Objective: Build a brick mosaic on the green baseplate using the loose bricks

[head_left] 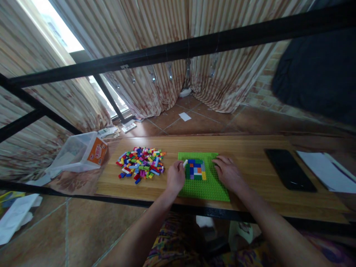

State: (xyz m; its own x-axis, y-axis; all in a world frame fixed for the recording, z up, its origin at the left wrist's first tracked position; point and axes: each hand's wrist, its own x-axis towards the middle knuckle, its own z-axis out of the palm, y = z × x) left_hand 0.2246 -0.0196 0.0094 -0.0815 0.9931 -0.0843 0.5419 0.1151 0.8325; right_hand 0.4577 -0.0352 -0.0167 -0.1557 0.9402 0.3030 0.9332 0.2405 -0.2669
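Observation:
A green studded baseplate (210, 191) lies on the wooden board, carrying a block of coloured bricks (197, 170) in blue, green, orange, white, red and yellow. At the plate's left side, my left hand (175, 178) pinches a white brick (185, 163) close to the block's upper left corner; whether the two touch I cannot tell. My right hand (228, 172) rests on the plate's right edge, fingers stretched out and holding nothing. Left of my left hand is a heap of loose bricks (143, 163) in many colours.
A clear plastic box (72, 155) with an orange label stands beyond the left end of the wooden board (250, 159). On the right lie a black phone (289, 170) and white papers (328, 170). A dark metal bar (172, 53) crosses in front of the curtains.

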